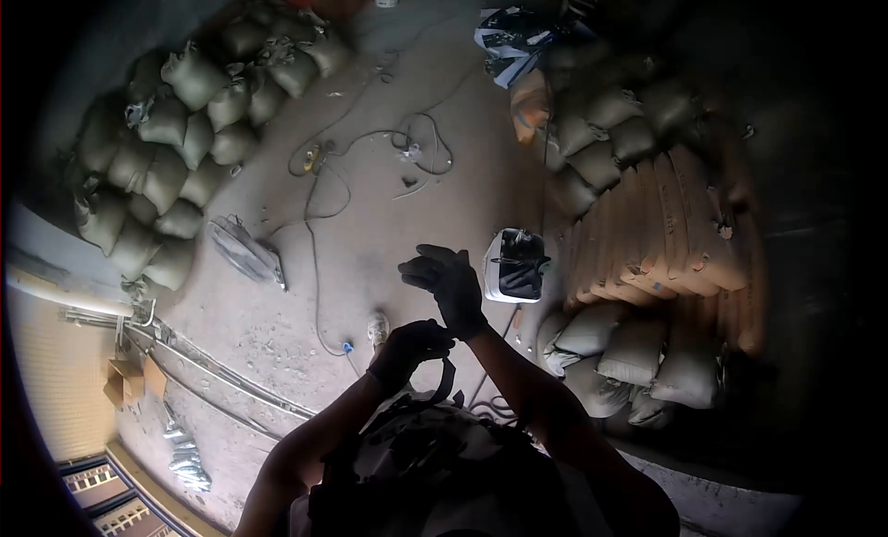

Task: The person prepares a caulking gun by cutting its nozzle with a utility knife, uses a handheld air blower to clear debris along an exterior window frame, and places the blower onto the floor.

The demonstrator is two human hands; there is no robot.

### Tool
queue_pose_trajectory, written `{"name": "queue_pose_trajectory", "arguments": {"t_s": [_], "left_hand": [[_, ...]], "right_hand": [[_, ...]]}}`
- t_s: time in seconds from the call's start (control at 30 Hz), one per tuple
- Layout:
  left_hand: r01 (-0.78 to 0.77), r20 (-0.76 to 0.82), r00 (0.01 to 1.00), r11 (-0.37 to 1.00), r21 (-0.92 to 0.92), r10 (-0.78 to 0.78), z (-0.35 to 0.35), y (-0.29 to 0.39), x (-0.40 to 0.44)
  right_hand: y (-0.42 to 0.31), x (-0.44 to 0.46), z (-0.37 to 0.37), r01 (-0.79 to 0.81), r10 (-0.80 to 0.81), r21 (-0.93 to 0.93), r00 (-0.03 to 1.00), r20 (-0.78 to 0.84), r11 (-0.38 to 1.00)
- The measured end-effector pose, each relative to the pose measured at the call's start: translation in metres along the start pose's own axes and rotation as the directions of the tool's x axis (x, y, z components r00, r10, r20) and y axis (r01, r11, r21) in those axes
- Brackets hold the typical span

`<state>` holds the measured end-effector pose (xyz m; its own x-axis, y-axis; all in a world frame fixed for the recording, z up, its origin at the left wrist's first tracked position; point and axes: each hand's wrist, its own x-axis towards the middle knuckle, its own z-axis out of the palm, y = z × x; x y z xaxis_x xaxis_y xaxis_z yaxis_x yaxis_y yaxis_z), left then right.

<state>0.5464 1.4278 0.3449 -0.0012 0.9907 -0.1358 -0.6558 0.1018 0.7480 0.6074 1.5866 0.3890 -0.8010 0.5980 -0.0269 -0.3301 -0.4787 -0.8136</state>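
Note:
Both my hands wear dark gloves and are raised in front of my body. My left hand (408, 350) is closed at my right wrist, its fingertips on the cuff of the right glove. My right hand (447, 285) is held up with its fingers stretched toward the left, and nothing is in it. Below my left hand a dark strap (447, 380) curves down at my chest. Just right of my right hand, on the floor, stands a white container (493, 276) with something black inside.
Filled sacks (165, 176) are piled at the left; brown paper bags (661, 222) and pale sacks (634, 347) stack at the right. A cable (313, 250) winds over the dusty floor. A flat, dusty panel-like object (246, 250) lies left. Metal rails (222, 366) run lower left, near a cardboard box (125, 382).

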Motion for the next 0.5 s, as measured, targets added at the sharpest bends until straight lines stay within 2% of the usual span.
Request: {"name": "queue_pose_trajectory", "arguments": {"t_s": [0.03, 0.07, 0.1, 0.13, 0.17, 0.2, 0.27, 0.3, 0.33, 0.4, 0.43, 0.47, 0.5], "left_hand": [[0.061, -0.133, 0.987, 0.971, -0.230, -0.094, -0.015, 0.016, 0.025], [0.097, -0.233, 0.961, 0.971, -0.219, -0.148, -0.014, 0.041, 0.053], [0.015, -0.077, 0.997, 0.974, 0.225, 0.003, -0.026, 0.054, 0.078], [-0.135, 0.127, 0.989, 0.783, 0.608, 0.072, -0.038, 0.067, 0.102], [-0.190, 0.194, 0.980, 0.529, 0.827, 0.049, -0.040, 0.087, 0.122], [-0.196, 0.213, 0.977, 0.518, 0.833, 0.026, -0.053, 0.097, 0.143], [-0.099, 0.126, 0.992, 0.750, 0.654, 0.021, -0.083, 0.105, 0.188], [-0.042, 0.132, 0.990, 0.824, 0.564, -0.039, -0.080, 0.128, 0.207], [-0.148, 0.197, 0.980, 0.645, 0.750, -0.003, -0.096, 0.133, 0.232], [-0.015, 0.090, 0.994, 0.767, 0.642, -0.056, -0.112, 0.147, 0.277], [0.047, 0.048, 0.994, 0.800, 0.599, -0.095, -0.126, 0.152, 0.301], [0.051, 0.049, 0.994, 0.797, 0.602, -0.100, -0.135, 0.166, 0.324], [-0.036, 0.113, 0.991, 0.697, 0.716, -0.065, -0.141, 0.186, 0.344]], "right_hand": [[-0.007, 0.020, -0.004, -0.020, 0.021, 0.038, 0.999, -0.044, 0.999], [-0.016, 0.035, -0.003, -0.016, 0.021, 0.053, 0.995, -0.097, 0.998], [-0.020, 0.052, -0.002, -0.007, 0.024, 0.126, 0.990, -0.136, 0.992], [-0.023, 0.072, -0.003, 0.008, 0.030, 0.206, 0.983, -0.180, 0.978], [-0.028, 0.092, -0.009, 0.081, -0.064, 0.103, 0.985, -0.159, 0.991], [-0.038, 0.113, -0.008, 0.108, -0.087, 0.112, 0.980, -0.177, 0.988], [-0.058, 0.149, -0.009, 0.252, -0.230, 0.071, 0.947, -0.223, 0.965], [-0.065, 0.166, -0.016, 0.209, -0.151, 0.156, 0.936, -0.318, 0.965], [-0.071, 0.183, -0.028, 0.140, -0.045, 0.245, 0.933, -0.356, 0.959], [-0.081, 0.220, -0.048, 0.128, -0.045, 0.241, 0.946, -0.322, 0.962], [-0.086, 0.241, -0.058, 0.094, 0.007, 0.279, 0.941, -0.339, 0.956], [-0.092, 0.267, -0.070, 0.099, 0.004, 0.283, 0.940, -0.343, 0.954], [-0.098, 0.294, -0.081, 0.079, 0.013, 0.292, 0.954, -0.300, 0.953]]}}
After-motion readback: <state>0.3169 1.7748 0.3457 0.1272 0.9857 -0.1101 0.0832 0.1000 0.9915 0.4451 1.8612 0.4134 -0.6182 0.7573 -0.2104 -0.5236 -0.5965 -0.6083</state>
